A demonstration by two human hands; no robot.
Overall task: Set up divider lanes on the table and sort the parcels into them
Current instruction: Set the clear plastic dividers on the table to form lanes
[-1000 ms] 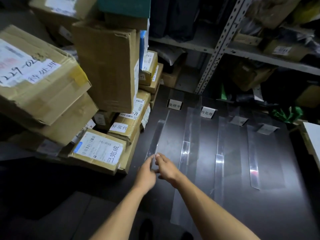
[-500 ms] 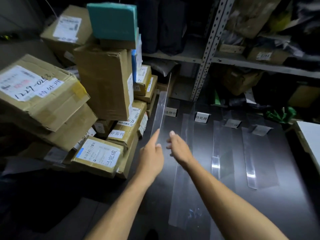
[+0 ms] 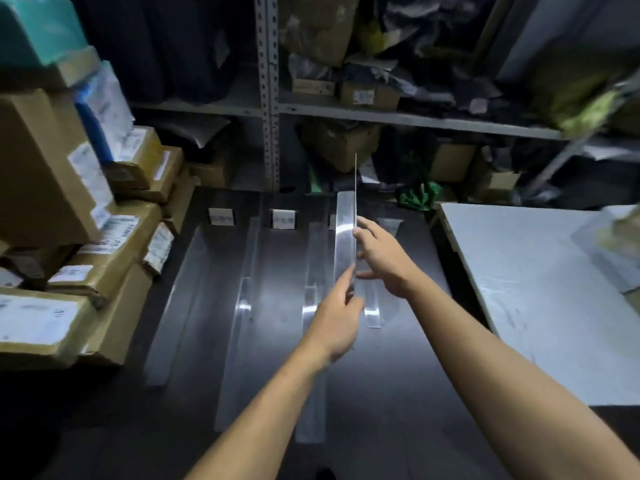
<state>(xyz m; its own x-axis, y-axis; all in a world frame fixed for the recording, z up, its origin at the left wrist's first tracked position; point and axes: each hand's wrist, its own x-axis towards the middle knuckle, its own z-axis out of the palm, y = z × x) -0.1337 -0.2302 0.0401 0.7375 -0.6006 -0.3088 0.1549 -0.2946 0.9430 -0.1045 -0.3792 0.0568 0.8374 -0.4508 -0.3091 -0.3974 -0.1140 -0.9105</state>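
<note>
Dim storeroom, light weak, glare streaks on dark glossy table top (image 3: 391, 393) at centre. Grey slotted-angle metal shelving (image 3: 271, 91) at 12 o'clock, perforated upright (image 3: 266, 140) rising from table's far edge, shelf board (image 3: 415, 120) running toward 2 o'clock. Shelves crammed with dark bags, crumpled wrapping, small cartons; green plastic bag (image 3: 420, 196) at 1 o'clock. White board surface (image 3: 540, 292) at 3 o'clock, just beside table. Dark floor (image 3: 52, 445) at 7 o'clock.
</note>
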